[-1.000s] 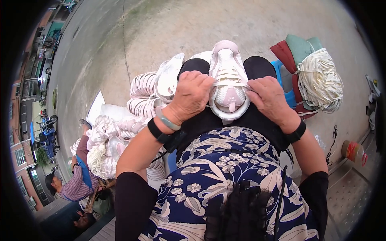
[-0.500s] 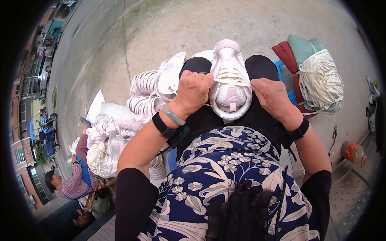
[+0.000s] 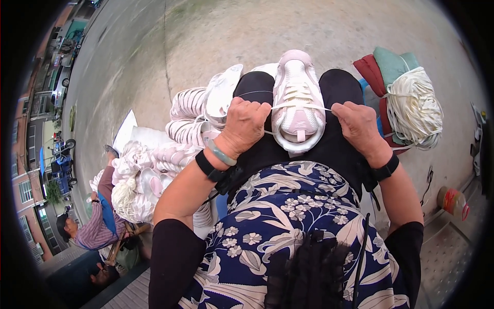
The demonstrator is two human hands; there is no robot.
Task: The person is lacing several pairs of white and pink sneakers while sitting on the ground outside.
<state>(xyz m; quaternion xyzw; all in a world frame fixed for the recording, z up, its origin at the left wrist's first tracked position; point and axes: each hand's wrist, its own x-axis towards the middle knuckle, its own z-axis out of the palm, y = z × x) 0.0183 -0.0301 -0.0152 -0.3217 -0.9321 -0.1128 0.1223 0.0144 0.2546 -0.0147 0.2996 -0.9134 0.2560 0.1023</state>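
A pink and white sneaker [image 3: 298, 121] rests between my thighs, toe pointing away from me. A white shoelace [image 3: 301, 105] crosses its throat and is stretched taut to both sides. To the left of the shoe, my left hand [image 3: 246, 122] is closed on one end of the lace. On the other side, my right hand [image 3: 358, 126] pinches the opposite end near the shoe's edge. Below the lacing, the tongue and heel opening face me.
Stacked pink and white shoes [image 3: 190, 110] lie to my left, with more piled nearer. A bundle of white laces [image 3: 414, 105] sits on red and green cloth at my right. A plastic bottle [image 3: 453, 202] lies at lower right. Another person [image 3: 98, 232] sits at far left.
My right hand has moved slightly outward to the right and its fingers have curled in, drawing the lace straight across the shoe. The view has shifted a little.
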